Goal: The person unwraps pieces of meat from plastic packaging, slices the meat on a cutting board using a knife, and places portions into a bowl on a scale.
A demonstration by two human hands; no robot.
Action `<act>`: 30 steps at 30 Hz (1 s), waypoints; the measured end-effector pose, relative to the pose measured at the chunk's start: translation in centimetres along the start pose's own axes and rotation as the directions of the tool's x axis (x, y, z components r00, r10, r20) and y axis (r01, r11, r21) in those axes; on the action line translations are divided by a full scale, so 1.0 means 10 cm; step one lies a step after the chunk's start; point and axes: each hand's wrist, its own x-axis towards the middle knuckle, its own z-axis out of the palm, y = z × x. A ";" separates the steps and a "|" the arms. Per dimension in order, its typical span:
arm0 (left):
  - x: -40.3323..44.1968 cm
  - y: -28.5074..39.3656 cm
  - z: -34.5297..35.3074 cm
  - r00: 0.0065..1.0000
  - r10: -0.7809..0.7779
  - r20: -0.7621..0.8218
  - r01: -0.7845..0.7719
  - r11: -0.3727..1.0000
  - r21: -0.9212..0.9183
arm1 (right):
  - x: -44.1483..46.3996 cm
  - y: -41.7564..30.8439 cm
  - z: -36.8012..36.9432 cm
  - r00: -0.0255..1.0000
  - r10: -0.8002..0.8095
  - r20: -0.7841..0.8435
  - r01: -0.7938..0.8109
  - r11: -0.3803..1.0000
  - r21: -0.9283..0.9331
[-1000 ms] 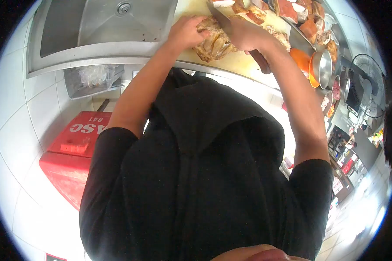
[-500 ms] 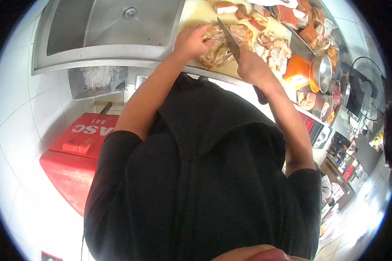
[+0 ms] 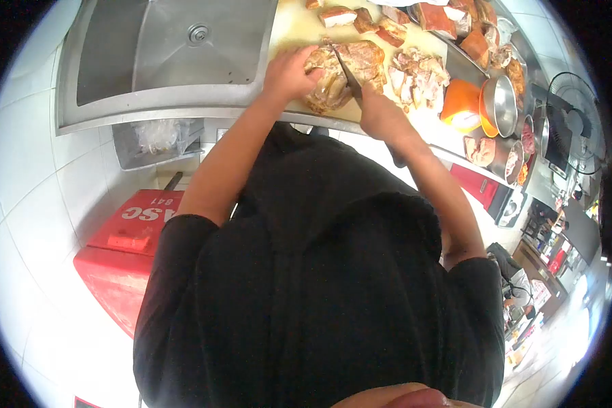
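Note:
A large piece of cooked meat [image 3: 364, 60] lies on the pale cutting board [image 3: 289, 30] near the counter's front edge. My left hand [image 3: 292, 75] grips its left end, fingers over the top and thumb at the near side. In my right hand [image 3: 384, 119] is a knife [image 3: 347, 74], its handle end showing below the wrist. The dark blade slants across the middle of the meat, seen nearly edge-on. To the right sits a heap of chopped meat [image 3: 418, 78]. Several browned meat chunks [image 3: 338, 16] line the board's far side.
A steel sink [image 3: 163, 61] is on the left, above a grey bin [image 3: 153, 144] and a red box [image 3: 126, 238]. On the right stand an orange bowl [image 3: 461, 105], a steel bowl [image 3: 502, 105], a tray of meat chunks [image 3: 476, 46] and a black fan [image 3: 574, 122].
The knife blade has turned from showing its flat side to nearly edge-on and sits lower against the meat. My left hand keeps its grip. The whole view has shifted slightly.

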 end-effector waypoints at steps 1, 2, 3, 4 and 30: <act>0.03 0.00 0.02 0.999 0.025 -0.035 -0.025 1.000 0.011 | 0.01 0.07 0.09 1.000 -0.007 -0.010 0.007 1.000 0.007; 0.04 -0.01 0.03 0.999 0.024 -0.038 -0.025 1.000 -0.010 | 0.07 0.07 0.21 1.000 0.018 -0.024 -0.018 1.000 -0.007; 0.04 -0.01 0.01 0.999 0.028 -0.039 -0.030 0.999 -0.027 | 0.13 0.12 0.35 0.998 0.026 -0.048 -0.026 1.000 0.005; 0.01 -0.02 0.02 0.999 0.031 -0.035 -0.033 0.998 -0.045 | 0.12 0.12 0.41 0.997 0.038 -0.068 -0.037 0.999 0.018; -0.70 -0.03 -0.17 0.949 -0.283 -0.137 0.258 0.950 -0.178 | -0.58 0.63 0.23 0.993 -0.109 0.033 0.108 0.994 0.022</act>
